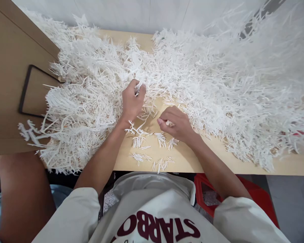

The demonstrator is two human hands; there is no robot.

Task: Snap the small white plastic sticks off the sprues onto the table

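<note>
A huge heap of thin white plastic sprue pieces (pixel 205 77) covers a pale wooden table (pixel 184 162). My left hand (pixel 131 101) reaches into the heap's near edge, its fingers pinched on a white piece. My right hand (pixel 176 123) rests on the table just right of it, fingers curled around a small white piece. Several small white comb-like bits (pixel 152 148) lie scattered on the bare wood between my hands and the front edge.
A brown cardboard box (pixel 10 84) with a dark handle cut-out stands at the left, partly buried by the heap. A red plastic stool (pixel 253 195) shows under the table at the right. Another person's bare leg (pixel 22 195) is at the lower left.
</note>
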